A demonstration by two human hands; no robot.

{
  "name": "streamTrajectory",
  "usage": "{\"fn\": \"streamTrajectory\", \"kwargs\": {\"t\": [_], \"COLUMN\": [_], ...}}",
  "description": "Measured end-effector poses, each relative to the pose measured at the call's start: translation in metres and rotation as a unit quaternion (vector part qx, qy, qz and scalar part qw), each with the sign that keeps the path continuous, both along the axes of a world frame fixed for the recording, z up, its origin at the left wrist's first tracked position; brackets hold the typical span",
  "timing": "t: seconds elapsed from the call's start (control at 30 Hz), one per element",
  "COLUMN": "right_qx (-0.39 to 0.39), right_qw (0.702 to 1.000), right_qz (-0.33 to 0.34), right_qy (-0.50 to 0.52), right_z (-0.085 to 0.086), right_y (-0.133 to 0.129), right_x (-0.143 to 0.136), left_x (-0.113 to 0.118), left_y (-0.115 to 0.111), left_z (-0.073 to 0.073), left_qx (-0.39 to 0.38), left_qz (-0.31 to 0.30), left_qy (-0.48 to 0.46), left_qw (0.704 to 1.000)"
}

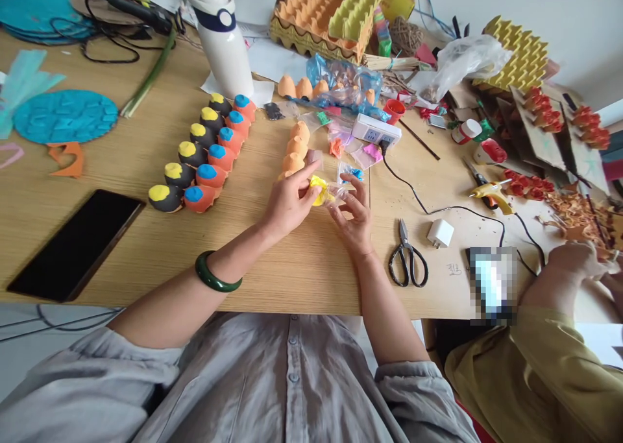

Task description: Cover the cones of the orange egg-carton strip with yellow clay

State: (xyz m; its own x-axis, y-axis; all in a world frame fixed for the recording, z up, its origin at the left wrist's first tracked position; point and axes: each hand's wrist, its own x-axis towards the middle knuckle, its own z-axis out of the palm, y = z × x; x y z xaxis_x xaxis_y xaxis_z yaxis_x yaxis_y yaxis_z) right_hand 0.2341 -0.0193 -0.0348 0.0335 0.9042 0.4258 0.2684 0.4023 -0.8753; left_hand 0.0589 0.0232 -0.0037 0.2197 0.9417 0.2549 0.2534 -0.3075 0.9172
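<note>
Yellow clay (318,190) in a clear plastic wrapper (335,195) is between my two hands above the table. My left hand (291,200) pinches the yellow clay between thumb and fingers. Closed on the right end of the wrapper is my right hand (354,215). Just behind my left hand stands a short row of orange egg-carton cups (298,146). A small packet of blue clay (351,173) lies behind my right hand. To the left are a row of black cups with yellow tops (186,152) and a row of orange cups with blue tops (217,155).
A black phone (78,242) lies at the left, a white bottle (224,41) stands behind the rows. Scissors (407,255), a white adapter (440,233), a power strip (376,130) and a glue gun (491,193) are to the right. Another person's hand (574,261) is at far right.
</note>
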Motion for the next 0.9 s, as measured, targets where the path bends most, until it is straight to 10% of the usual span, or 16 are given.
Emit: {"fn": "streamTrajectory", "kwargs": {"t": [0.3,0.53,0.9], "right_qx": [-0.011,-0.129,-0.224], "right_qw": [0.999,0.979,0.932], "right_qz": [-0.035,0.097,-0.024], "right_qy": [-0.007,0.125,0.284], "right_z": [0.006,0.001,-0.009], "right_y": [-0.007,0.001,0.009], "right_x": [-0.013,-0.005,-0.004], "left_x": [0.002,-0.010,-0.022], "left_y": [-0.001,0.005,0.002], "left_z": [-0.006,-0.013,-0.013], "left_qx": [0.034,0.087,0.071], "left_qz": [0.029,0.051,0.094], "left_qy": [0.011,0.060,0.029], "left_qw": [0.999,0.993,0.993]}}
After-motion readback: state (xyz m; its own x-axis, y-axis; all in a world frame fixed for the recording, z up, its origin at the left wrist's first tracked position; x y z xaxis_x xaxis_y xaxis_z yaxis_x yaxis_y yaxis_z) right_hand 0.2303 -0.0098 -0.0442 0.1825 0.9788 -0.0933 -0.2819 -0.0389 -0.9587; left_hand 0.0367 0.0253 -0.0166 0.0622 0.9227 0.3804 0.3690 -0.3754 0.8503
